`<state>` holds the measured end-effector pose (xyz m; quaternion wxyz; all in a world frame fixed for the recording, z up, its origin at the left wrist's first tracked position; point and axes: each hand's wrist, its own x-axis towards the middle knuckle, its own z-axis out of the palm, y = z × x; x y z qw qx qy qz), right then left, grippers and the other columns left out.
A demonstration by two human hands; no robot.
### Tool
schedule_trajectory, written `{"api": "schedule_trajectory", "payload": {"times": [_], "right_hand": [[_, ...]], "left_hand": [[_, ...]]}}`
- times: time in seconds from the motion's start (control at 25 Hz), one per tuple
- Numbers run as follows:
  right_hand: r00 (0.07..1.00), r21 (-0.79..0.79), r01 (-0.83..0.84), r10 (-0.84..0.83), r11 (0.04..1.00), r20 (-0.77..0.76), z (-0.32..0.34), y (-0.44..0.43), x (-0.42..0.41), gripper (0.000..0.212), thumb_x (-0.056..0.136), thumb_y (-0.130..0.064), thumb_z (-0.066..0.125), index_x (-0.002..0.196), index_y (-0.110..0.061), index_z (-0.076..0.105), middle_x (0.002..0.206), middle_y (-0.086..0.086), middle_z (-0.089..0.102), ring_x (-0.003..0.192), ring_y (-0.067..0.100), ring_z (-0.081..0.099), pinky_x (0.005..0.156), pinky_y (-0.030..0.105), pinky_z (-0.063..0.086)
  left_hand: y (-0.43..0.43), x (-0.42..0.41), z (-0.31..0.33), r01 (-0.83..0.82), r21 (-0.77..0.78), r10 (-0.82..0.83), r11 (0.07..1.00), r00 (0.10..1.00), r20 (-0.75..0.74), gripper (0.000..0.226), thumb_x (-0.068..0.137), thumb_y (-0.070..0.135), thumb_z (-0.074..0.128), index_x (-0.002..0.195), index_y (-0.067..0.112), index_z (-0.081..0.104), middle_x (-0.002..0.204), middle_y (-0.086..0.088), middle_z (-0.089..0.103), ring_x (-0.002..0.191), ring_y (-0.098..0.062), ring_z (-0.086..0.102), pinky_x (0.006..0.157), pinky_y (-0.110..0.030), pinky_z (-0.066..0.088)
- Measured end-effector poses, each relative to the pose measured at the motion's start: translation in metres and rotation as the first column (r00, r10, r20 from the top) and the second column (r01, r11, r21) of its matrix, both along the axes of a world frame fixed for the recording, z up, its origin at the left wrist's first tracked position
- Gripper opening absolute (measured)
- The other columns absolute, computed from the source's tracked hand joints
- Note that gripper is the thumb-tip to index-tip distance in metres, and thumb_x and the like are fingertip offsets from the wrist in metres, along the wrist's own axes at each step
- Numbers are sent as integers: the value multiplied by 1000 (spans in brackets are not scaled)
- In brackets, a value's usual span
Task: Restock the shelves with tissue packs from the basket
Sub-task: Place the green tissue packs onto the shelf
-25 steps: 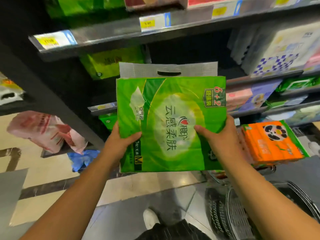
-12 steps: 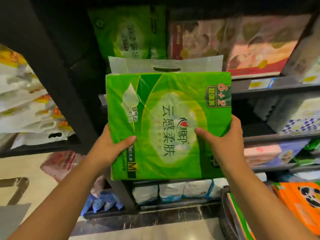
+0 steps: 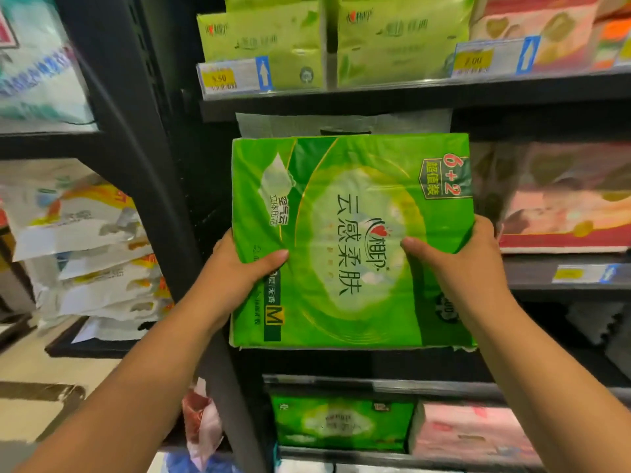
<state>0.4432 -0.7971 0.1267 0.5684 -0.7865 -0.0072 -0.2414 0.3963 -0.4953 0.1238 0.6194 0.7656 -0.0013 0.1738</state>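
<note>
Shelving (image 3: 375, 97) now fills the view, where a second ago the floor and the basket showed below. The person has raised the green tissue pack (image 3: 351, 233) to the level of the middle bay, and the basket has dropped out of sight. I judge that the carrying is done and only the placing remains.

The pack is held upright and face-on before a dark gap just left of a pink pack (image 3: 563, 199). It sits below the shelf of pale green packs (image 3: 263, 39) and above another green pack (image 3: 341, 423) lower down. The gap is too dark to tell whether it is free, or whether the pack's top flap has already passed under the shelf edge.

The left grip (image 3: 239, 271) and right grip (image 3: 464, 264) each clasp one lower side edge of the pack, fingers curled behind and thumbs (image 3: 269, 256) pressed on its front. Most of the pack stands above both grips.
</note>
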Motion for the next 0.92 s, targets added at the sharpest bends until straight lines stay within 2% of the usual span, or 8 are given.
{"api": "schedule_trajectory", "payload": {"times": [0.12, 0.28, 0.4, 0.48, 0.6, 0.68, 0.76, 0.92], "right_hand": [[999, -18, -45, 44, 999, -10, 16, 5, 25, 103, 35, -76, 71, 120, -25, 44, 118, 5, 58, 111, 29, 56, 94, 52, 48], [996, -31, -85, 84, 996, -14, 24, 13, 54, 107, 36, -75, 71, 124, -21, 44, 120, 8, 57, 113, 32, 54, 94, 53, 47], [996, -55, -91, 90, 994, -16, 32, 22, 70, 109, 34, -74, 67, 126, -20, 45, 121, 11, 57, 114, 34, 54, 95, 53, 47], [993, -86, -115, 113, 990, -34, 38, 27, 81, 109, 34, -72, 66, 127, -20, 46, 121, 11, 58, 113, 35, 54, 95, 52, 47], [984, -126, -175, 168, 977, -59, 49, 31, 98, 105, 36, -72, 72, 126, -22, 49, 118, 9, 60, 111, 34, 56, 93, 51, 49], [979, -124, -196, 187, 973, -80, 54, 33, 106, 94, 50, -61, 81, 126, -21, 46, 122, 11, 58, 115, 35, 53, 95, 51, 48], [976, -125, -203, 190, 971, -108, 57, 33, 115, 86, 61, -50, 84, 127, -16, 42, 127, 13, 54, 118, 37, 51, 96, 53, 46], [957, -110, -259, 240, 960, -163, 67, 31, 126, 82, 66, -46, 84, 126, -12, 41, 128, 13, 53, 118, 37, 51, 95, 53, 47]], "left_hand": [[-4, 16, 12, -19, -62, 20, 998, 1000, 16, 84, 49, 52, 86, 123, 29, 54, 115, 3, 70, 105, -18, 67, 96, -49, 50], [-3, 30, 23, -76, -66, 78, 995, 997, 18, 94, 48, 55, 88, 129, 24, 51, 116, 3, 69, 106, -19, 67, 95, -49, 50], [-1, 40, 30, -108, -75, 108, 991, 994, -4, 90, 52, 51, 87, 129, 21, 51, 116, 1, 69, 104, -19, 68, 93, -47, 52], [1, 44, 35, -133, -91, 132, 987, 991, -18, 82, 58, 44, 88, 128, 19, 52, 113, -1, 70, 101, -20, 69, 89, -46, 54], [3, 51, 41, -177, -116, 177, 977, 984, -12, 54, 73, 28, 78, 121, 18, 56, 107, -1, 72, 94, -18, 71, 81, -39, 56], [4, 55, 48, -212, -108, 213, 971, 977, 6, 39, 80, 20, 74, 115, 19, 58, 102, 1, 73, 89, -15, 72, 75, -34, 56], [6, 59, 53, -216, -84, 218, 973, 976, 17, 34, 83, 18, 72, 114, 20, 60, 101, 2, 73, 88, -14, 72, 72, -31, 55], [5, 66, 61, -240, -43, 241, 970, 970, 13, 24, 86, 15, 69, 108, 21, 62, 96, 4, 73, 81, -9, 72, 64, -23, 55]]}}
